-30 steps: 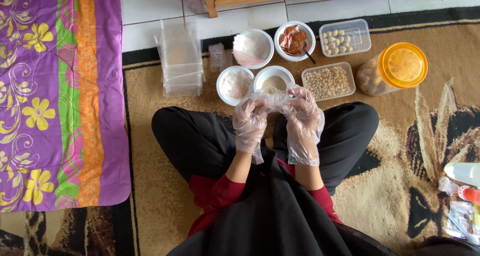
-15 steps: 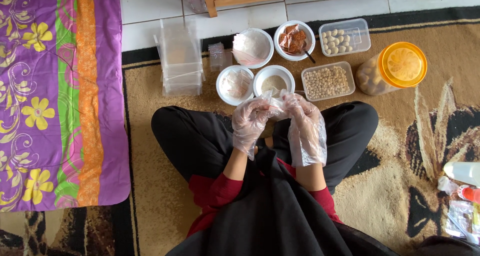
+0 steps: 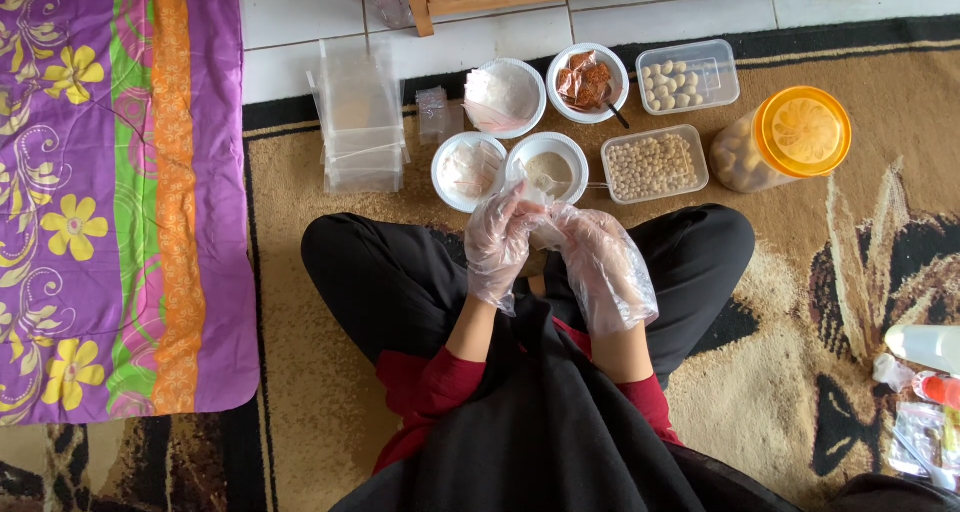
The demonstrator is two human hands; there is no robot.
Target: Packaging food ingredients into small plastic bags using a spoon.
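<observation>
I sit cross-legged on a patterned carpet, and both hands wear loose clear plastic gloves. My left hand (image 3: 497, 244) and my right hand (image 3: 603, 264) meet over my lap, fingertips pinched together on a small clear packet (image 3: 545, 234). Just beyond the fingers stands a white bowl of beige powder (image 3: 548, 170). Beside it on the left is a white bowl of small filled packets (image 3: 469, 171). What the packet contains is hidden by the gloves.
Farther out are a bowl of white powder (image 3: 505, 95), a bowl of brown sachets (image 3: 588, 80), a tub of pale balls (image 3: 687, 76) and a tub of small beans (image 3: 654, 165). An orange-lidded jar (image 3: 792, 136) lies right, stacked clear boxes (image 3: 360, 120) and a purple floral cloth (image 3: 110, 192) left.
My fingertips have drawn together on the small packet, and my right hand has dropped slightly toward my lap. The bowls and tubs have not moved.
</observation>
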